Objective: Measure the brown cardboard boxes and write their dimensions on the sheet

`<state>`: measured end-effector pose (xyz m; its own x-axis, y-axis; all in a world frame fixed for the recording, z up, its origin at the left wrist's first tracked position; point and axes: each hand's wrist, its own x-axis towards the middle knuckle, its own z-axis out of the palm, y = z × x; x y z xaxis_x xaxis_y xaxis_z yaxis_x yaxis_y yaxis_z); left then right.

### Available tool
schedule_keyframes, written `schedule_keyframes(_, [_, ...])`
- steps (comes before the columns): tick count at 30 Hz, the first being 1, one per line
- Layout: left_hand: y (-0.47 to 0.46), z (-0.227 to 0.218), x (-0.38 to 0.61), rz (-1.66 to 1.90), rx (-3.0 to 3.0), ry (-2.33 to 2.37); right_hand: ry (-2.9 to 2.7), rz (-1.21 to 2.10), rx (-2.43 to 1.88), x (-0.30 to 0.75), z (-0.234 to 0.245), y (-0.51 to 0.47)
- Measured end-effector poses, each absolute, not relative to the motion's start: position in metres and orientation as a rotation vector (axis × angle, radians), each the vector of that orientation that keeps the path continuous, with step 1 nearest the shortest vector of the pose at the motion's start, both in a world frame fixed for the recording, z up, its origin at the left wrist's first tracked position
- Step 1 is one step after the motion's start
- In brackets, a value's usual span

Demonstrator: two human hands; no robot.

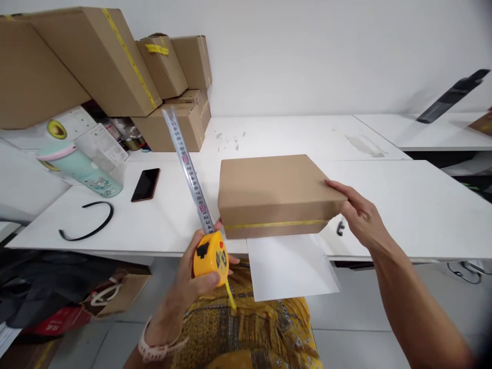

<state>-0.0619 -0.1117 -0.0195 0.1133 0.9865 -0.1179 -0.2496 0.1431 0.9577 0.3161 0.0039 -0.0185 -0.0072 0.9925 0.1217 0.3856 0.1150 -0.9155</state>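
My left hand [192,277] grips a yellow tape measure [210,259] just off the table's near edge, its blade [186,164] pulled out and slanting up and away to the left. A flat brown cardboard box [272,195] with a yellow tape strip lies on the white table [403,205]. My right hand [355,212] touches the box's right front corner, fingers curled against its edge. A white sheet of paper [292,266] sticks out from under the box and hangs over the table's edge.
A black phone [146,184], a black curved band [90,223] and a teal bottle with a pink lid [82,166] lie at the left. Stacked cardboard boxes [115,61] fill the back left. Bags and boxes sit on the floor [77,302] below.
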Motion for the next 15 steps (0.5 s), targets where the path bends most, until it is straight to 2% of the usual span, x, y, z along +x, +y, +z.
schedule_keyframes(5, [-0.065, 0.019, -0.077, 1.212, 1.170, 0.931, -1.581, 0.639, -1.374, 0.289, 0.033, 0.031])
schedule_keyframes(9, [-0.039, 0.043, -0.079, 1.242, 1.234, 0.918, -1.638, 0.388, -1.460, 0.274, 0.052, 0.062])
schedule_keyframes(12, [-0.051, 0.048, -0.068, 1.259, 1.252, 0.978, -1.751, 0.144, -1.403, 0.264, 0.057, 0.077])
schedule_keyframes(15, [-0.079, 0.037, -0.046, 1.145, 1.213, 0.918, -1.930, 0.101, -1.253, 0.255, 0.061, 0.084])
